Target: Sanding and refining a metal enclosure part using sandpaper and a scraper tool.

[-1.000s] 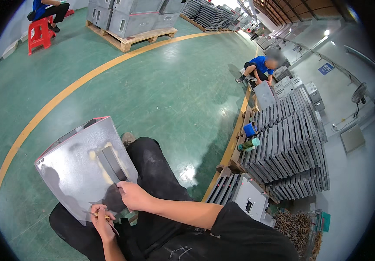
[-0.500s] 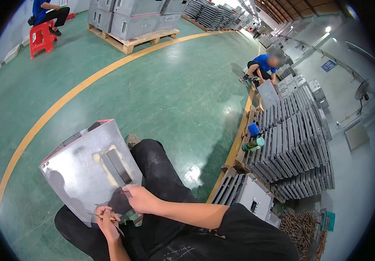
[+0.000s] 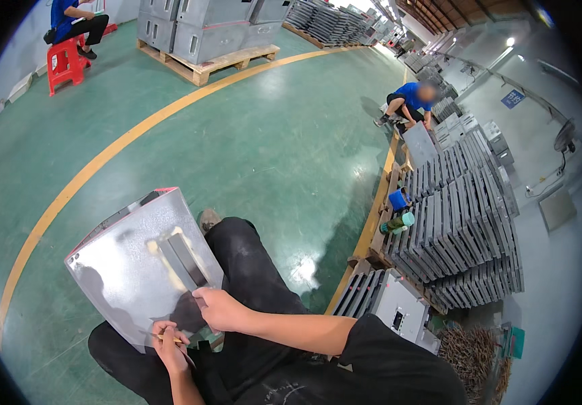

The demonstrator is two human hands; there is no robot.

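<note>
A gray metal box (image 3: 129,270) lies tilted across a seated person's black trousers (image 3: 240,260), its broad face directly beyond the fingers of both hands. The left hand (image 3: 171,347) curls its fingers closely around a thin tool (image 3: 179,340) with a yellowish handle, near the box's lower edge. Just to the right, the right hand (image 3: 225,310) has its fingers bent inward at the near end of a long rectangular slot (image 3: 186,260); whether they grip anything cannot be told. Cream-colored patches (image 3: 158,252) border the slot, ahead of the right fingers. Farther ahead spreads a green floor (image 3: 270,162). Well to the right of the fingers stand stacked gray metal panels (image 3: 466,216), with a green-lidded bottle (image 3: 395,223) beside them. Far beyond the right fingers, a crouching co-worker (image 3: 409,101) in blue handles a gray panel (image 3: 421,143).
</note>
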